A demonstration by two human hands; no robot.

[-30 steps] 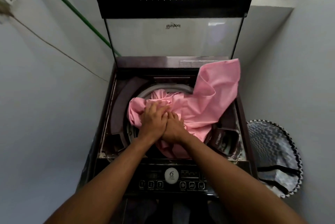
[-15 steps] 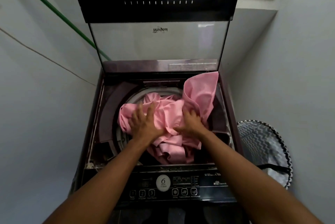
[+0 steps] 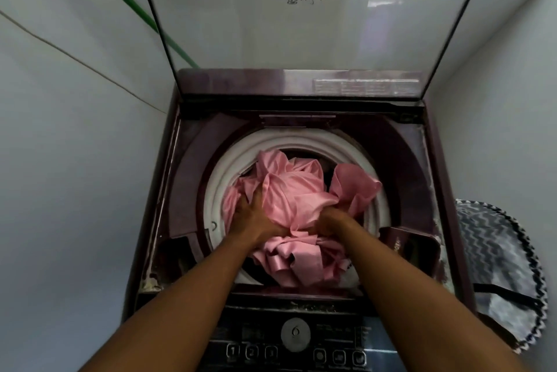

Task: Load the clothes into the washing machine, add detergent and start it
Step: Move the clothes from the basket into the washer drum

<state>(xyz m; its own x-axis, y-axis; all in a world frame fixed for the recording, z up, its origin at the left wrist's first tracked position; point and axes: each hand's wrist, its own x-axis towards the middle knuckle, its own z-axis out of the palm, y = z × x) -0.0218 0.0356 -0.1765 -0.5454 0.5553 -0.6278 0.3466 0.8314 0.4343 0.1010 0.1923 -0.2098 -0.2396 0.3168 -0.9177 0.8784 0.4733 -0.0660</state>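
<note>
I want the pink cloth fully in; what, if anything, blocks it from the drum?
Nothing visible: both hands, left and right, press the pink cloth through the open drum ring.

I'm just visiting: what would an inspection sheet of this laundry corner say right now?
Surface: washing machine, top-loading, lid raised upright.
Job's things: pink cloth bunched in the drum's mouth, part lying over its white rim; no detergent seen.
Clutter: patterned laundry bag on the floor at the right.
Hands: left hand presses on the cloth; right hand pushes into its folds, fingers hidden.
Cables: green hose and thin wire along the left wall.
Surroundings: plain pale walls close on both sides.
</note>
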